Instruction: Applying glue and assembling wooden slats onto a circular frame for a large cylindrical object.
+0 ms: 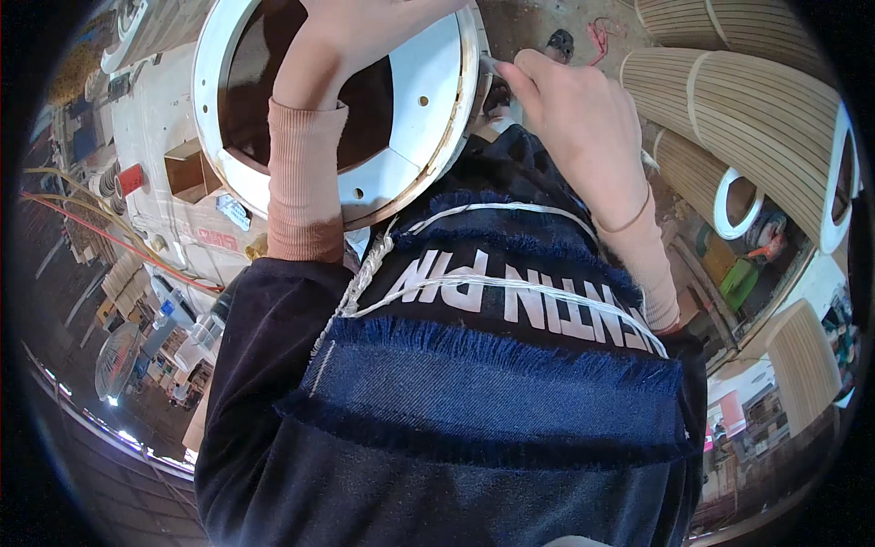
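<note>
2 hands are up at the white ring (428,109) in front of me, a round flange with a dark hollow in its middle, standing tilted on the machine (173,155) that serves as the worktop. My left hand (351,32) reaches over the ring's inner face, fingers curled down past the top edge of the view, so I cannot tell what, if anything, it grips; my guess is that it steadies the ring so that it does not turn. My right hand (570,109) sits just beside the ring's right rim, fingers pinched together on a small pale piece (488,62) pressed against that rim, too small to name. Pinching it at the very edge looks like a way to keep it seated in the seam between ring and brassy band. Off to the right, well apart, lie 3 or so ribbed tan cylinders (766,118) with white end caps. Red and yellow cables (100,232) trail off to the left.
</note>
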Available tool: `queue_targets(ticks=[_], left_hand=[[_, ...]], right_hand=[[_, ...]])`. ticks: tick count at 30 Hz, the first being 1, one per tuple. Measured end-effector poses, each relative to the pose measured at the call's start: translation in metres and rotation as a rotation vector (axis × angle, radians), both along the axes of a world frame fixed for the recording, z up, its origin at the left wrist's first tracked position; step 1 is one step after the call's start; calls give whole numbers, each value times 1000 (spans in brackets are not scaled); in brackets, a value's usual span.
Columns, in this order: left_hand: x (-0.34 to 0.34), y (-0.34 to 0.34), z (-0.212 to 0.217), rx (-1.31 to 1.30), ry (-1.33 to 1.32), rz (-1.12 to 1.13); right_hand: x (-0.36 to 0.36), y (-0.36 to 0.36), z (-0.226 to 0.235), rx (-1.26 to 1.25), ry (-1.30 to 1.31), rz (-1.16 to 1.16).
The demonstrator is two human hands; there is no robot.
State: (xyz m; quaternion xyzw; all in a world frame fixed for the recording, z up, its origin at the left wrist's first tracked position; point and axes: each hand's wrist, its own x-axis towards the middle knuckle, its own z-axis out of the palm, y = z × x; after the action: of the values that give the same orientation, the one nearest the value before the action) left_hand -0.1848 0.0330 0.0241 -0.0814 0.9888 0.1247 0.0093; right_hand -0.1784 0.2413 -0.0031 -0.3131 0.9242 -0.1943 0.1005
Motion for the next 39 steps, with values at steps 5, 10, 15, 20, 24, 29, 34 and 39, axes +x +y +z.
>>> queue_targets(ticks=[5, 10, 15, 20, 24, 29, 34, 39], left_hand=[[-1, -1, -2, -12, -11, -3], [1, -1, -2, -8, 0, 0], [1, 1, -1, 20, 9, 6], [0, 1, 0, 15, 16, 0], [2, 0, 0, 39, 28, -10], [2, 0, 0, 48, 39, 1], [0, -3, 2, 64, 50, -30], [1, -2, 0, 65, 37, -12]], right_hand=[[-13, -3, -6, -35, 112, 13], [-2, -7, -4, -44, 164, -20], [15, -3, 5, 72, 33, -38], [-5, -2, -2, -42, -31, -42], [-4, -6, -2, -67, 8, -57], [18, -4, 5, 32, -42, -93], [9, -1, 4, 19, -87, -62], [2, -7, -2, -40, 19, -81]])
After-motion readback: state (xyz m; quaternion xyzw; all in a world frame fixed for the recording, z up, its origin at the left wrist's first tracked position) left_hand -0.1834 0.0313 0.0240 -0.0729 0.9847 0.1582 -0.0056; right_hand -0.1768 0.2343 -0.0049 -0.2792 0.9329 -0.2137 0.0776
